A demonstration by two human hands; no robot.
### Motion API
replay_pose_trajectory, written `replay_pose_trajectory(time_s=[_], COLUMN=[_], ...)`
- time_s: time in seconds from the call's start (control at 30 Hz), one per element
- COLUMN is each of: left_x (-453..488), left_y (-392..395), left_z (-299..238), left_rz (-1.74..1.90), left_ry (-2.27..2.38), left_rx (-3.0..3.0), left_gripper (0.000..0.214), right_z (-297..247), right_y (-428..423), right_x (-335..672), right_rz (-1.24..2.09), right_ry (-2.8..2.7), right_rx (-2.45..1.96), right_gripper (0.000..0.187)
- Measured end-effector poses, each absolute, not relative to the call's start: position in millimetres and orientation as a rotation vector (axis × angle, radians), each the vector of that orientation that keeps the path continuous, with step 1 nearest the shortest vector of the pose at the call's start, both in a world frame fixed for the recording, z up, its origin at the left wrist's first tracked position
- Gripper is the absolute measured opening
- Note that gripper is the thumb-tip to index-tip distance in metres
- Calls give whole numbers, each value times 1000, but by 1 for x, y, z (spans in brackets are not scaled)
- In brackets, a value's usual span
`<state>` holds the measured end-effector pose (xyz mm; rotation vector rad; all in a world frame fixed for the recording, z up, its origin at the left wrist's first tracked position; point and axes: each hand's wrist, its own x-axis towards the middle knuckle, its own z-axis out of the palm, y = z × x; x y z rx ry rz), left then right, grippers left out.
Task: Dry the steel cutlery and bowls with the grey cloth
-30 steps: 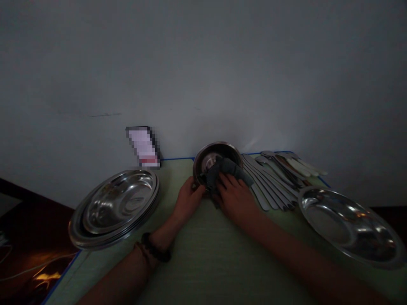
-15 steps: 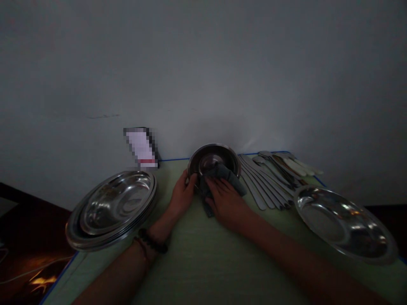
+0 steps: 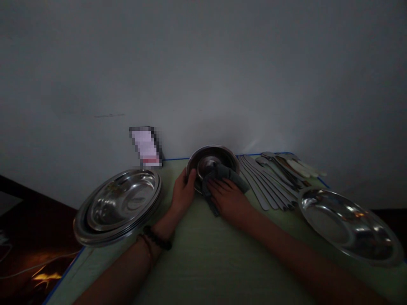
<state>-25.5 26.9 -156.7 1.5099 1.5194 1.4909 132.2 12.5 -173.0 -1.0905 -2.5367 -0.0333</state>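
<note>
A round steel bowl (image 3: pixel 229 156) stands near the back edge of the green table, tilted a little toward me. My left hand (image 3: pixel 183 190) grips its left rim, thumb on the inside and fingers hidden behind the wall. Inside the bowl's near right part, my right hand (image 3: pixel 229 199) presses a dark grey cloth (image 3: pixel 233 174) against the metal. Part of the cloth hangs over the front rim, and another part spreads to the right of the fingers.
Stacked steel plates and basins (image 3: pixel 124 207) stand at the left. Several knives (image 3: pixel 270 186), with spoons and white-handled cutlery (image 3: pixel 302 167), lie right of the bowl. An oval steel dish (image 3: pixel 349 226) is at far right. A phone (image 3: pixel 146 146) leans on the wall.
My right hand and the cloth have shifted slightly right and down within the bowl. My left hand keeps its hold on the rim. The whole view has swung a little.
</note>
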Motion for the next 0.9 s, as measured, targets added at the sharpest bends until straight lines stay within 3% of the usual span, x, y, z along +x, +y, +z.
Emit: replay_pose_trajectory(time_s=[0.17, 0.3, 0.53, 0.7, 0.9], left_x=[-26, -26, -25, -24, -19], left_y=[28, 28, 29, 27, 25], left_z=[-161, -163, -159, -161, -165], left_rz=[1344, 1272, 1633, 1525, 1532], left_ry=[1461, 1511, 1351, 1251, 1410], left_rx=[1543, 1546, 1493, 1379, 1273], left_gripper=[30, 30, 33, 26, 47], right_z=[-173, -174, -170, -175, -173], right_y=[6, 11, 12, 10, 16], right_x=[130, 134, 133, 129, 136], right_rz=[-128, -80, -176, -251, -91], right_ry=[-2394, -2474, -2530, -2434, -2482], right_rx=[-1338, -1257, -1253, -1342, -1203], right_gripper=[45, 44, 43, 45, 45])
